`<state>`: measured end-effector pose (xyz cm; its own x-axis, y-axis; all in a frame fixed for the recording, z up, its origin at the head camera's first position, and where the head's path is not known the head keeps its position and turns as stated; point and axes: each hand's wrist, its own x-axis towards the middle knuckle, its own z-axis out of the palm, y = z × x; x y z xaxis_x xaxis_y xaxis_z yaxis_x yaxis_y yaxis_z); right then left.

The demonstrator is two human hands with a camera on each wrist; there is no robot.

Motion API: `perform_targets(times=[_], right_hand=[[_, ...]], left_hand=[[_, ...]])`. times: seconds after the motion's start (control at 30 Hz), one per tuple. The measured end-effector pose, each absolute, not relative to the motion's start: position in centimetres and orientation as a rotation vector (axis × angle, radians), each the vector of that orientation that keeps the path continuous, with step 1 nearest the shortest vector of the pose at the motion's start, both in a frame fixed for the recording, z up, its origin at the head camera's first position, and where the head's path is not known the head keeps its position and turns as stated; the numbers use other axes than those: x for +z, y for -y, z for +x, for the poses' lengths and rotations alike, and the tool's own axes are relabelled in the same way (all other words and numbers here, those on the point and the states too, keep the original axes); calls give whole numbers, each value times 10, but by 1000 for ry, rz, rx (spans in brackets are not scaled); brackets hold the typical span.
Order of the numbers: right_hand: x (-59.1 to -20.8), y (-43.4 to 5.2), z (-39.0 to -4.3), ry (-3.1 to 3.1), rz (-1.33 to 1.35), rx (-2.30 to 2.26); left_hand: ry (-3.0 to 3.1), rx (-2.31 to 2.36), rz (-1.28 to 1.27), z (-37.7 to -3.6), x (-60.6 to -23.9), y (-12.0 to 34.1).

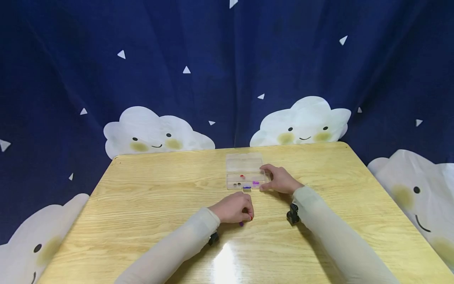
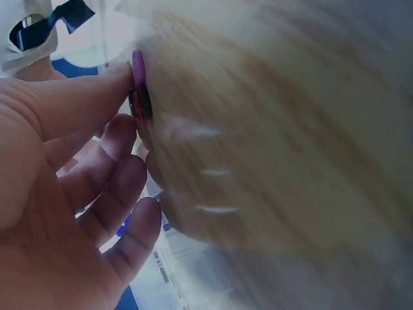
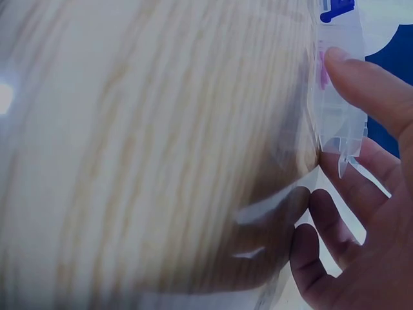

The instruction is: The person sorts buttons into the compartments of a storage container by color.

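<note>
1. Pinching a small red-and-black piece at the fingertips, the left hand is narrowed, its thumb close against the piece; how firm the hold is, I cannot tell.

2. A purple piece shows just beside those fingertips, outside the box and near the person's side of the wooden table.

3. The clear plastic box sits farther from the person, past the left hand, with its lid raised or laid back; the exact angle is unclear.

4. The right hand grips the box's right end, thumb at the front wall and fingers spread round to the back.

5. Within the box are a red piece toward the rear, two dark pieces toward the front left and a pink-purple piece toward the front right. A blue clasp-like part shows at the front edge.

6. Judging from this layout, the work looks partway along: several pieces are inside, at least two lie outside, and the lid is not shut. Whether the fingers hide more pieces, I cannot tell.
</note>
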<state>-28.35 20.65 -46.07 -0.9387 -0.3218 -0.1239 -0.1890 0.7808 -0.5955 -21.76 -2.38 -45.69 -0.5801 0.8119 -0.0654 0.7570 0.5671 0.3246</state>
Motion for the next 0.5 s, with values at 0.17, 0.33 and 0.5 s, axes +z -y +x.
perform_targets(times=[0.17, 0.33, 0.5], right_hand=[[-462, -209, -282, -2758, -425, -908], [-463, -208, -282, -2758, -441, -916], [-463, -209, -282, -2761, -437, -910]], left_hand=[[-2596, 402, 1302, -217, -459, 23], [-2603, 390, 1286, -216, -460, 22], [-2600, 377, 1280, -216, -458, 22]])
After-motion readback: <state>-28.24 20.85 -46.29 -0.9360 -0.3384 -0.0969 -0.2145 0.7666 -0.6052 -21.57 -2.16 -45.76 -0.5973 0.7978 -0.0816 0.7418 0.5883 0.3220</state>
